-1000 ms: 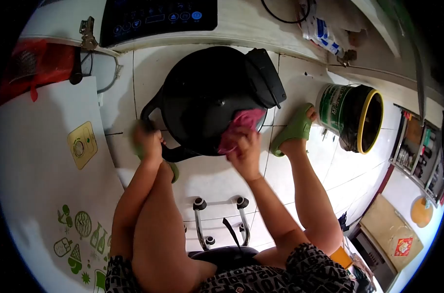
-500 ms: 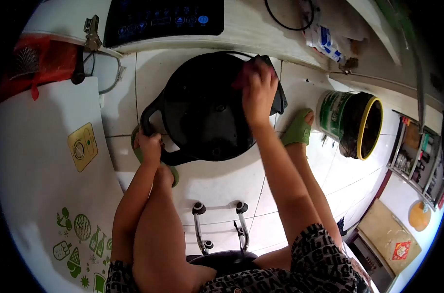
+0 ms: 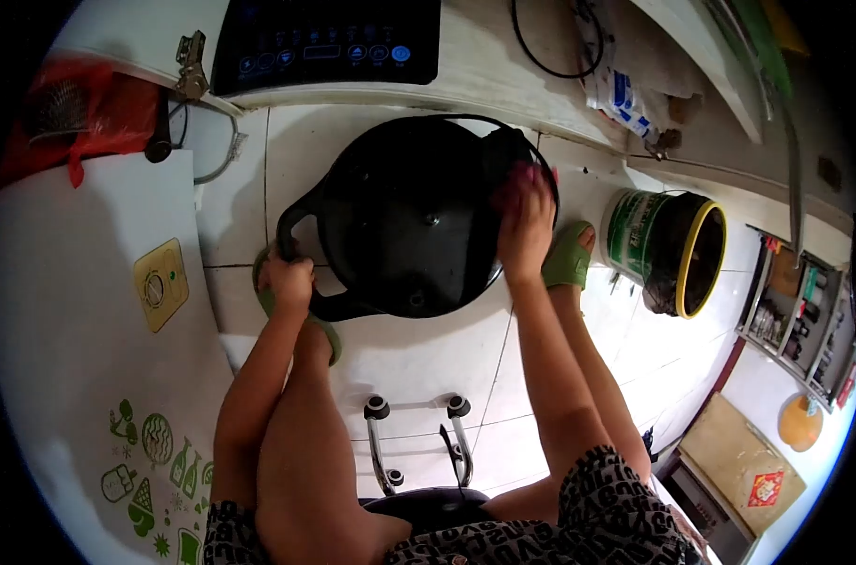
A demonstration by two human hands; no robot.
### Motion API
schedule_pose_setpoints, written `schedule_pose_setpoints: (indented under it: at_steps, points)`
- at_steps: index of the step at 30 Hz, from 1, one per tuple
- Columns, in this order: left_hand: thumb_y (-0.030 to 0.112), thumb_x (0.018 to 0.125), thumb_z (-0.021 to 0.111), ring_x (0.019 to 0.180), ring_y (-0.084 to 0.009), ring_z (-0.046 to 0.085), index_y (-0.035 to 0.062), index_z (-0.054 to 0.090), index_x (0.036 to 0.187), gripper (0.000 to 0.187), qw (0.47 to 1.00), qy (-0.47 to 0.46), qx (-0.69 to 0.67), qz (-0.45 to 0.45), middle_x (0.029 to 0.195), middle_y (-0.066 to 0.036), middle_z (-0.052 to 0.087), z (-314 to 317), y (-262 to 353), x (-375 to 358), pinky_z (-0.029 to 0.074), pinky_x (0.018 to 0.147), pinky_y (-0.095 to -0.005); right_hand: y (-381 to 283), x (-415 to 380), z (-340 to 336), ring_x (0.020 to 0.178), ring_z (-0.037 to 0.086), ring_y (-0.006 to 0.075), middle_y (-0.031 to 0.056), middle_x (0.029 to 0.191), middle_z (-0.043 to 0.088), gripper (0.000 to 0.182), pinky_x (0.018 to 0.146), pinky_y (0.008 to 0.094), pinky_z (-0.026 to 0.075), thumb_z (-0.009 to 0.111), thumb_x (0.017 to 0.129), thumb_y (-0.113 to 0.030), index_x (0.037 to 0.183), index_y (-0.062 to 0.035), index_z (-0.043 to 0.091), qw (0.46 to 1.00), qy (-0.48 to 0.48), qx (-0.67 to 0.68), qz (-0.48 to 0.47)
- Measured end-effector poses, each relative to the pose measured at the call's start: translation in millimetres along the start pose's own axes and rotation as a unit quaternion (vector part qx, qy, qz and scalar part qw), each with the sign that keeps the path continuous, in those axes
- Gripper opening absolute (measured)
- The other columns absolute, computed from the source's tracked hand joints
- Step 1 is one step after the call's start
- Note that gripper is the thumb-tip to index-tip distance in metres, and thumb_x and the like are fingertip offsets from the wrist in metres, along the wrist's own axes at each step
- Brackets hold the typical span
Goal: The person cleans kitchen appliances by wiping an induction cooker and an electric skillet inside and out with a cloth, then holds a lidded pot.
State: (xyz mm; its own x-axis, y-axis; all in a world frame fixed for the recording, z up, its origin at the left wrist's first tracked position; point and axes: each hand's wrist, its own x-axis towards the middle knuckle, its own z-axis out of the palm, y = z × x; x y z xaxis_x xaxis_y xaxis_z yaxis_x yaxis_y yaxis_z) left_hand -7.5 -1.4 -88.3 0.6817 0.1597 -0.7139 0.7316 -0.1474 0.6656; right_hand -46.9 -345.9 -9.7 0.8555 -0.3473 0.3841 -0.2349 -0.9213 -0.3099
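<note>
A large, round, glossy black appliance (image 3: 390,217), like an electric griddle, is between my feet over the tiled floor. Small knobs or screws dot its face. My left hand (image 3: 287,281) is closed around the loop handle (image 3: 291,226) on its left side. On the far right of the appliance, beside a dark boxy part (image 3: 505,149), my right hand (image 3: 526,231) presses a dark red or purple cloth (image 3: 515,188) to the surface. The fingers partly cover the cloth.
A white bucket with a yellow rim (image 3: 703,259) and dark liner stands right of my right foot. An induction cooker panel (image 3: 324,47) is ahead. At left is a white appliance surface (image 3: 98,311) with a red bag (image 3: 89,113) on it. Chrome stool legs (image 3: 381,443) are below.
My right hand with the cloth has moved right and slightly toward me along the appliance's edge. The appliance has tilted a little. My left hand keeps its hold on the handle.
</note>
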Motion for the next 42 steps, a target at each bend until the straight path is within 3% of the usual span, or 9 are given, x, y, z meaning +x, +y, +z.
schedule_pose_setpoints:
  at_steps: [2,3,5,11,16,26,31,36,42]
  points:
    - [-0.001,0.071,0.05,0.047,-0.0163,0.044,-0.001,0.05,0.106,0.035,0.869,0.025,0.209,0.448,0.068,-0.007,0.048,-10,-38,27,0.04,0.045,-0.0298,14,35,33,0.107,0.053,0.0415,0.0186,0.12,0.058,0.034,0.093,0.0471,0.043,0.057,0.08,-0.007,0.114,-0.0047,0.058,0.997,-0.009,0.016,0.068]
    - [-0.001,0.071,0.05,0.047,-0.0163,0.044,-0.001,0.05,0.106,0.035,0.87,0.023,0.211,0.445,0.068,-0.007,0.048,-9,-28,15,0.04,0.045,-0.0298,12,44,39,0.105,0.053,0.0421,0.0192,0.117,0.057,0.035,0.093,0.0467,0.044,0.058,0.079,-0.006,0.114,-0.0028,0.056,0.994,-0.034,-0.004,0.101]
    - [-0.001,0.07,0.05,0.047,-0.0176,0.045,-0.0018,0.051,0.104,0.034,0.998,-0.027,0.016,0.06,0.068,-0.007,0.048,0,13,-13,0.04,0.045,-0.0298,-5,38,47,0.102,0.053,0.0428,0.0199,0.109,0.057,0.032,0.092,0.0479,0.044,0.059,0.075,-0.003,0.107,-0.0008,0.055,0.997,0.0,-0.029,0.077]
    - [0.001,0.07,0.051,0.053,-0.0216,0.05,-0.0014,0.052,0.105,0.036,1.0,0.02,0.007,-0.014,0.072,-0.01,0.052,7,28,-20,0.043,0.051,-0.0333,-68,-45,-13,0.113,0.055,0.0333,0.0126,0.119,0.06,0.041,0.099,0.0484,0.042,0.063,0.066,0.001,0.106,-0.008,0.062,0.97,-0.18,0.118,-0.11]
    - [0.006,0.069,0.054,0.088,-0.0372,0.055,-0.0029,0.052,0.11,0.042,0.966,-0.009,0.208,0.152,0.092,-0.02,0.059,-5,-21,7,0.043,0.083,-0.04,-55,33,38,0.104,0.056,0.0354,0.0091,0.116,0.062,0.041,0.091,0.0448,0.044,0.064,0.071,-0.006,0.111,-0.0125,0.062,0.989,-0.103,0.075,-0.075]
    - [0.006,0.071,0.056,0.095,-0.0405,0.056,-0.0051,0.052,0.111,0.041,0.991,0.011,0.108,0.08,0.1,-0.023,0.06,2,-2,3,0.043,0.085,-0.0387,-216,35,87,0.095,0.059,0.0201,0.0025,0.085,0.064,0.01,0.084,0.034,0.039,0.061,0.072,-0.017,0.078,-0.0146,0.068,0.897,-0.302,-0.108,-0.303]
    - [0.007,0.072,0.056,0.097,-0.0414,0.056,-0.0055,0.051,0.111,0.041,0.95,-0.002,0.018,0.311,0.103,-0.025,0.06,1,-16,-7,0.043,0.087,-0.0408,-210,-49,39,0.108,0.055,0.0226,0.0055,0.101,0.062,0.021,0.097,0.0491,0.037,0.058,0.073,-0.018,0.09,-0.0109,0.066,0.917,-0.243,0.028,-0.316]
    - [0.007,0.072,0.054,0.097,-0.0415,0.056,-0.0041,0.052,0.112,0.043,0.96,0.037,0.188,0.202,0.103,-0.025,0.06,-2,-35,21,0.042,0.087,-0.0411,-157,26,48,0.123,0.05,0.0288,0.0051,0.118,0.06,0.03,0.107,0.063,0.024,0.056,0.077,-0.014,0.105,-0.0166,0.066,0.928,-0.241,0.01,-0.284]
    - [0.007,0.069,0.054,0.094,-0.0409,0.055,-0.0028,0.052,0.111,0.043,0.982,0.014,0.176,0.062,0.099,-0.023,0.06,-3,15,0,0.041,0.088,-0.041,-141,-11,15,0.126,0.044,0.0391,0.0074,0.131,0.054,0.04,0.106,0.0503,0.036,0.065,0.069,-0.003,0.108,-0.0089,0.067,0.907,-0.286,0.216,-0.221]
